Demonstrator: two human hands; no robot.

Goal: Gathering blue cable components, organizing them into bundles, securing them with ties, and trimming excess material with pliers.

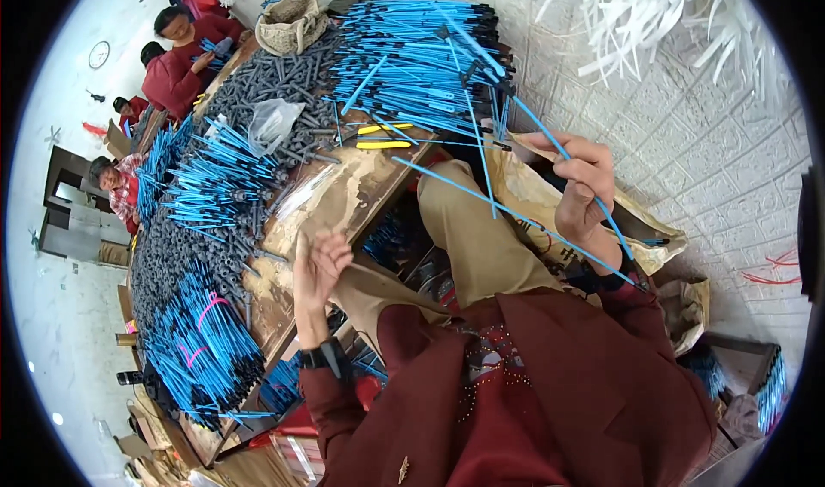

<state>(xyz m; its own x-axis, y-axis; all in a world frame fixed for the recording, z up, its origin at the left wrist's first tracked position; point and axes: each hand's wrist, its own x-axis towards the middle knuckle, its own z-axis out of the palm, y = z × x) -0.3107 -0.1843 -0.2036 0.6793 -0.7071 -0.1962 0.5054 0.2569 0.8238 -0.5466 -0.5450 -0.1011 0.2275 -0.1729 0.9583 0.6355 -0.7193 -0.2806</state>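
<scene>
Blue rod, slanting across right hand, seemingly pinched near its middle

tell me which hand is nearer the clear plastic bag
Left. The open left hand is below and slightly right of the plastic bag in the picture; the right hand, holding a blue stick, is much farther to the bag's right.

Bright frame, heavy fisheye

Even, cool light; source unclear. White strips between 1 and 2 o'clock near blown out. Clear bag at 10 glints. Deep shadow under workbench, dead centre. Black vignette all round (corners gone); wall seams bow at 2. Far co-workers at 10 look soft.
</scene>
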